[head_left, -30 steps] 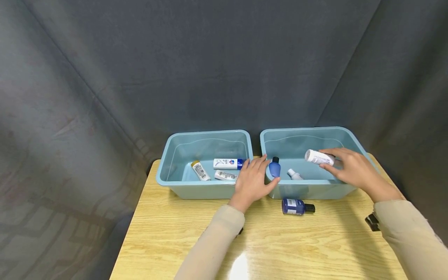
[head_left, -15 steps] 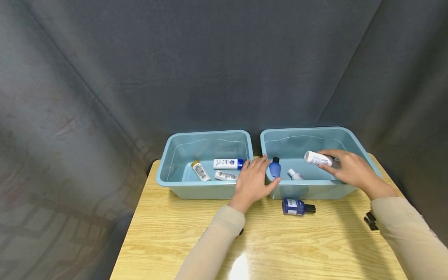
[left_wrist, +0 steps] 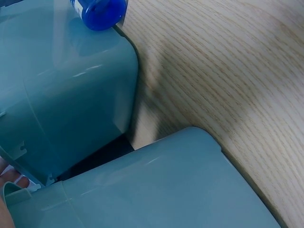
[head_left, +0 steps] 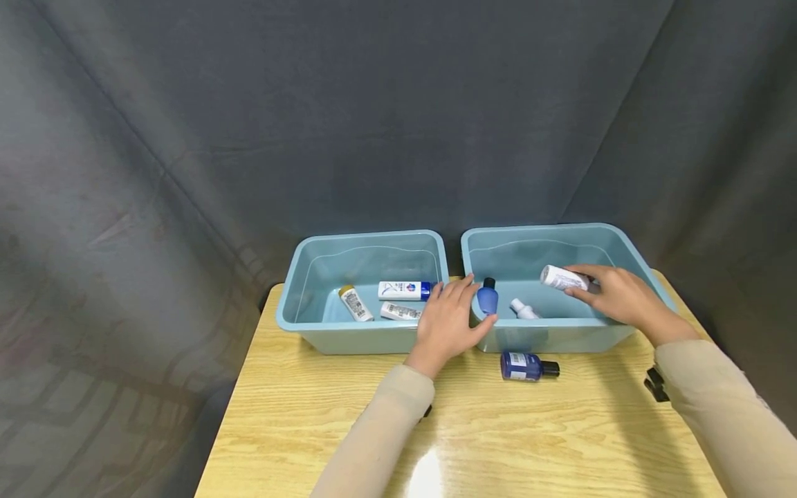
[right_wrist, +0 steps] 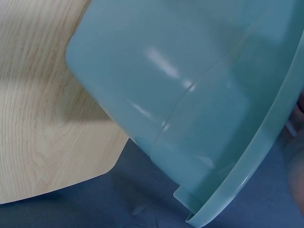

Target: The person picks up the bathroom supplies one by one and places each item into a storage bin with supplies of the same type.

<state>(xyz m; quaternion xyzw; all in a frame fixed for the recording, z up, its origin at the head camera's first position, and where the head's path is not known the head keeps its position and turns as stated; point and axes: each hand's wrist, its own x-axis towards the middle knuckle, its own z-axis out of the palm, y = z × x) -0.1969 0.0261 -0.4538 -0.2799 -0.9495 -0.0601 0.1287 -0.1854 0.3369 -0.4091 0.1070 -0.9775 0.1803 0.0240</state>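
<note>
My right hand (head_left: 625, 297) pinches a small white bottle (head_left: 563, 278) between thumb and fingers, tilted over the inside of the right blue bin (head_left: 623, 266). My left hand (head_left: 448, 321) rests with fingers spread across the neighbouring rims of the two bins. Close by its thumb, a blue bottle with a black cap (head_left: 488, 299) stands in the right bin's near left corner. A smaller white bottle (head_left: 524, 310) leans in that bin, its lower end hidden by the front wall. In the right wrist view the bin's outer wall (right_wrist: 156, 85) hides most of the hand.
The left blue bin (head_left: 311, 277) holds a white bottle with a blue cap (head_left: 401, 291), one with a gold cap (head_left: 356, 304) and another white one (head_left: 400, 312). A dark blue bottle (head_left: 523, 367) lies on the wooden table (head_left: 498, 443) before the right bin. Grey curtain (head_left: 398, 117) hangs behind.
My right forearm has shifted slightly to the left, while the hand keeps its pinch on the white bottle in nearly the same place. My left hand has stayed put.
</note>
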